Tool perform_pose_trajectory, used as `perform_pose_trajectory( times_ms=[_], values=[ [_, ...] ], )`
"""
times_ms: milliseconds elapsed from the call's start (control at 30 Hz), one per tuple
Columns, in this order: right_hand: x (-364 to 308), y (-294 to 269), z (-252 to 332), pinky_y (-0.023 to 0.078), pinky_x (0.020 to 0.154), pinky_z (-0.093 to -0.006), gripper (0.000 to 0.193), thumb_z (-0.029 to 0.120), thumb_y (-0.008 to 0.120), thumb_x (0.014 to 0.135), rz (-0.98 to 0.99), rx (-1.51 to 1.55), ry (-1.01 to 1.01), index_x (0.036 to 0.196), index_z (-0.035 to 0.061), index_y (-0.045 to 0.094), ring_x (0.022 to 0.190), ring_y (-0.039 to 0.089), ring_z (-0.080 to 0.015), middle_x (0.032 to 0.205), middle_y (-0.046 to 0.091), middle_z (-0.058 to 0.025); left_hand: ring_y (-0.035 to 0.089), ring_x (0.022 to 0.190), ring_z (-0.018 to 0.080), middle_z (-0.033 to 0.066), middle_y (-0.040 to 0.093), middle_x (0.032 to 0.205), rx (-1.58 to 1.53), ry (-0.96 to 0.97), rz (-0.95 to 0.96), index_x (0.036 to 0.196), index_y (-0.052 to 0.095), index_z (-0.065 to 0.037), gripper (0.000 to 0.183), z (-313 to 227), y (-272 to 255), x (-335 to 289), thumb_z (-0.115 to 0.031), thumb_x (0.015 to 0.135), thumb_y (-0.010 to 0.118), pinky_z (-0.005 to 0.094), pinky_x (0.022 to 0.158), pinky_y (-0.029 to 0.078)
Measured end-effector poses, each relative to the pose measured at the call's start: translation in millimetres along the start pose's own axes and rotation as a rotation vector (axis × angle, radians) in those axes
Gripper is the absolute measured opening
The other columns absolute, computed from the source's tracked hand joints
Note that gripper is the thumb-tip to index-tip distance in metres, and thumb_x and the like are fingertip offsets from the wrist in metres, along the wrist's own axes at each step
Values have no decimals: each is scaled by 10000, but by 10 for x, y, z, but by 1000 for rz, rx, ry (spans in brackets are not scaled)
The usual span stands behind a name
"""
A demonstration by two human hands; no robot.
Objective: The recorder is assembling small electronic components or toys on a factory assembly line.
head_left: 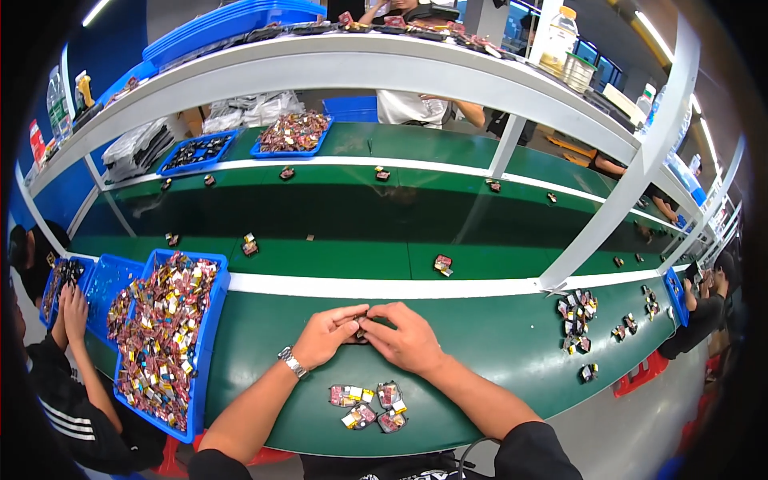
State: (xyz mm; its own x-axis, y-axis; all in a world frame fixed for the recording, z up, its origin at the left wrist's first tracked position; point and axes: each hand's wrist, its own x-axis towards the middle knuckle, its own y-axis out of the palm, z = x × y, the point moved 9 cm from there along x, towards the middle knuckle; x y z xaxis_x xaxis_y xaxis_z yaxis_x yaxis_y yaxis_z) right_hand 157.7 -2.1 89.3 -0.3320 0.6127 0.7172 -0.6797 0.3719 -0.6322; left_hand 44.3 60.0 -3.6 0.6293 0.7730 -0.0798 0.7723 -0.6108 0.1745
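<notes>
Both grips, left hand (324,336) and right hand (408,338), pinch one small dark electronic part (359,328) between their fingertips above the green desk (480,336), with four small red-and-yellow packaged parts (370,405) lying just below and a blue plastic tray (210,336) at left.

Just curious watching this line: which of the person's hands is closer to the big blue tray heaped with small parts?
Left. The left hand lies a short stretch of green table to the right of the blue tray; the right hand sits beyond it, farther right, both pinching one small part.
</notes>
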Motion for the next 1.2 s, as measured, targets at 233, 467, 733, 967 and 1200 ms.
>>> perform_pose_trajectory(
  times_ms=[233, 467, 733, 967, 1200],
  values=[
    [-4, 52, 9, 544, 728, -347, 308, 50, 770, 699, 21, 11, 21, 997, 92, 702, 889, 624, -252, 1016, 629, -64, 635, 1054, 174, 124, 619, 1245, -26, 15, -7, 1341, 515, 41, 369, -5, -10, -9, -64, 987, 534, 307, 893, 560],
    [-23, 139, -88, 539, 764, -357, 227, 49, 770, 712, 55, 62, 112, 903, 76, 650, 944, 607, -267, 1031, 602, -66, 645, 1019, 160, 120, 645, 1196, 17, 28, 1, 1327, 528, 43, 351, -36, 11, -4, -41, 987, 516, 300, 876, 564],
    [-67, 194, -190, 509, 811, -375, 180, 71, 739, 752, 170, 112, 229, 877, 74, 610, 1019, 561, -276, 1089, 545, -72, 650, 997, 145, 116, 660, 1155, 30, 21, -37, 1294, 553, 33, 324, -20, -9, 18, -46, 982, 522, 278, 846, 562],
    [-58, 183, -140, 485, 887, -390, 173, 92, 742, 762, 167, 98, 172, 908, 92, 651, 1061, 543, -294, 1127, 539, -87, 651, 989, 145, 115, 664, 1135, 79, 21, -64, 1264, 561, 30, 298, -1, -38, -35, -34, 975, 526, 270, 844, 559],
    [-128, 206, -363, 492, 896, -366, 128, 132, 704, 847, 150, 307, 308, 970, 97, 711, 1097, 546, -284, 1234, 571, -94, 630, 1071, 182, 133, 600, 1264, -14, -11, -33, 1292, 526, 35, 321, -13, -11, 24, -51, 984, 506, 306, 885, 557]
  ],
)
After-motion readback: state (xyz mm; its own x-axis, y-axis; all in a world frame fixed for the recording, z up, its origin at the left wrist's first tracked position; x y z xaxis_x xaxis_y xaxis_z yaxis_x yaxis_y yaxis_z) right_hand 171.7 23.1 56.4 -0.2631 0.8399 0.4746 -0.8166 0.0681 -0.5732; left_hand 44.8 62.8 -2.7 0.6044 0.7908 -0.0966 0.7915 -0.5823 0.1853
